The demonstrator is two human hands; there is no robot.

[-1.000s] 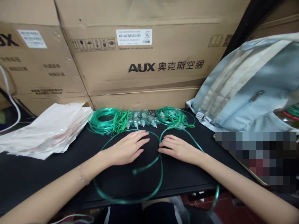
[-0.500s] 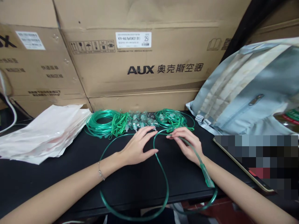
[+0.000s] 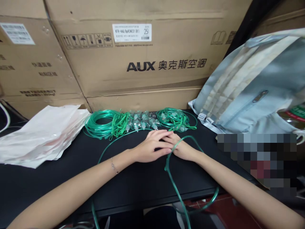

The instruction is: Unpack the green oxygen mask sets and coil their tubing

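My left hand [image 3: 154, 145] reaches across the black tabletop with its fingers stretched out and apart, laid over the fingers of my right hand [image 3: 182, 149]. Most of the right hand's fingers are hidden under the left, so their grip does not show. A clear green plastic tube [image 3: 177, 187] loops up from the table's front edge and crosses over the back of the right hand. One tube end hangs just below the hands. Another stretch of tubing curves from the lower left up behind the left hand.
Behind the hands lie coiled green tubing [image 3: 98, 125] with green elastic straps, several clear plastic pieces [image 3: 143, 120], and another tangled coil [image 3: 166, 114]. White plastic bags [image 3: 45, 130] are stacked at left. Cardboard boxes [image 3: 133, 82] stand behind; a light blue backpack [image 3: 247, 105] leans at right.
The hands came together: the left moved right and the right moved left, so they overlap. The tube's loop shifted, its end swinging from the right forearm to below the hands.
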